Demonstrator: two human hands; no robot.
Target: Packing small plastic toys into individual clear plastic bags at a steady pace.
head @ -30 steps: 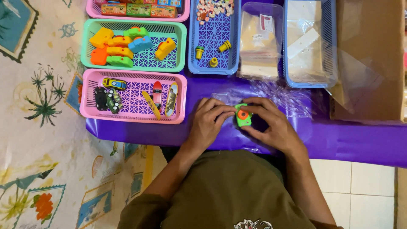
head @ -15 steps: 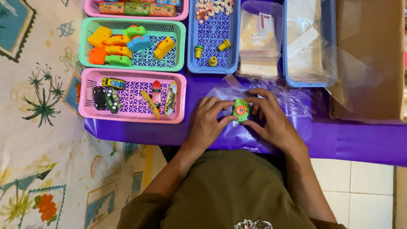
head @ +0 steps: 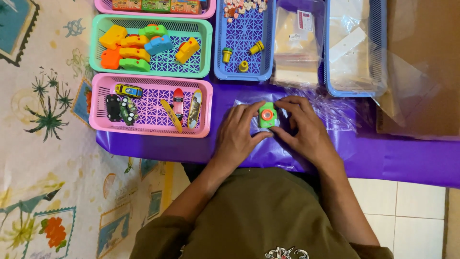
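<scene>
A small green toy camera (head: 267, 115) with an orange lens sits between my two hands on a clear plastic bag (head: 247, 106) spread over the purple table cover (head: 383, 158). My left hand (head: 237, 136) grips the toy and bag from the left. From the right, the fingers of my right hand (head: 306, 132) hold the toy's other side. Whether the toy is inside the bag or on top of it I cannot tell.
A pink basket (head: 206, 103) with toy cars and small skateboards is to the left. Behind it a green basket (head: 207, 48) holds toy cameras. A blue basket (head: 218, 57) has yellow pegs, further baskets (head: 330, 72) hold clear bags, and cardboard (head: 421, 67) lies at the right.
The toy camera has moved up and away from me, from near the table's edge onto the clear bag. Both hands moved with it, and the bag has been pulled flatter.
</scene>
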